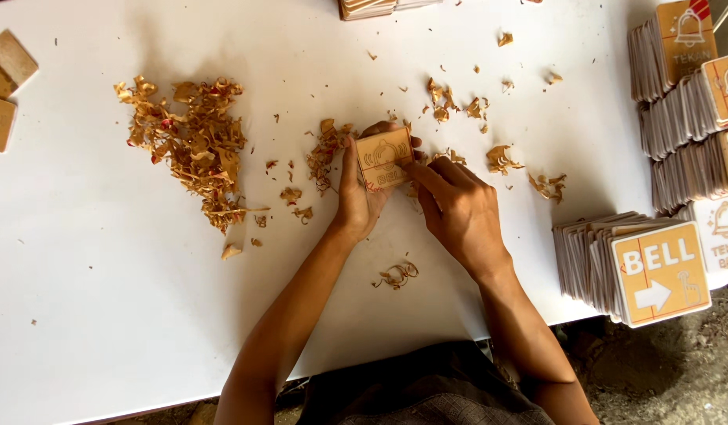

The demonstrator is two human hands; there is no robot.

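Observation:
My left hand (356, 197) holds a small square sign plate (384, 158) covered in brown masking paper, tilted up above the white table (104, 299). Its fingers wrap the plate's left edge and top. My right hand (458, 208) is at the plate's lower right corner, fingertips pinching at the paper there. Curled brown paper peelings lie all around both hands; the biggest heap (195, 145) sits to the left.
Rows of finished square signs stand on edge at the right (631, 264) and upper right (678, 94). Two brown plates (6, 67) lie at the far left edge. Another stack (368, 8) is at the top. Bare ground shows at lower right.

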